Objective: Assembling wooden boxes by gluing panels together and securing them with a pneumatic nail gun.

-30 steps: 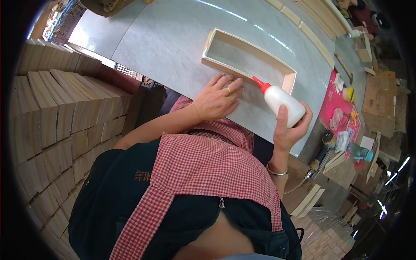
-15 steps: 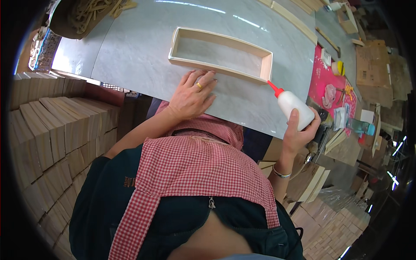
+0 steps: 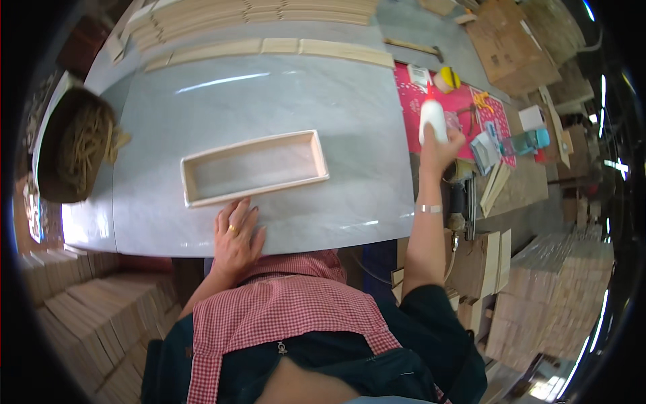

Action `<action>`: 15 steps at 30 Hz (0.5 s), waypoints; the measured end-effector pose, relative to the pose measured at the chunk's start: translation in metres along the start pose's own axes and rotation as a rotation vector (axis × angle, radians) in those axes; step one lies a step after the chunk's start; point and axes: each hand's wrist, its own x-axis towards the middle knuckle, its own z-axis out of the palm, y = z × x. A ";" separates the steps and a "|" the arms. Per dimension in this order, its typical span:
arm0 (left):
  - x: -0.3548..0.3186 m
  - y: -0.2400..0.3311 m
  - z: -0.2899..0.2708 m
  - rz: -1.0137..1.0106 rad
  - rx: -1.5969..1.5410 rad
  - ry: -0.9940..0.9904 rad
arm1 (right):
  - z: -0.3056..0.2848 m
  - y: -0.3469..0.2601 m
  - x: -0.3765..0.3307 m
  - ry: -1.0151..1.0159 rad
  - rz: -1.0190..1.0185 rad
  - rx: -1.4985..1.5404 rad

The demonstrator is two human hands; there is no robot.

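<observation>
A rectangular wooden frame [image 3: 254, 199] lies on the grey tabletop [image 3: 350, 222], with grey surface showing inside its four pale walls. My left hand [image 3: 235, 239] rests at the table's near edge, fingers stretched out, and its fingertips reach the frame's near wall. It holds nothing. Out to the right, over the pink sheet, my right hand [image 3: 441, 149] is closed around a white squeeze bottle [image 3: 432, 120] with a red nozzle. The nozzle points away from me, well apart from the frame.
Wooden strips [image 3: 282, 47] lie along the table's far side. A bin [image 3: 48, 155] of rubber bands stands at the left. A hammer [image 3: 417, 46], a yellow-rimmed roll [image 3: 447, 79] and a teal-capped bottle [image 3: 528, 141] are at the right. Stacked wood [image 3: 101, 316] flanks me.
My right hand has carried the squeeze bottle away from the frame's near right corner, out over the pink sheet. My view has turned; my left hand stays beside the frame.
</observation>
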 end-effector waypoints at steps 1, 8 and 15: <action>0.000 0.001 0.000 0.039 -0.013 -0.016 | 0.015 0.006 0.020 0.099 -0.148 0.029; 0.000 -0.005 0.010 0.049 0.063 0.001 | 0.053 0.055 0.103 -0.208 -0.035 -0.547; -0.010 -0.013 0.014 0.056 0.107 -0.056 | -0.126 0.024 0.028 0.372 -0.184 -0.160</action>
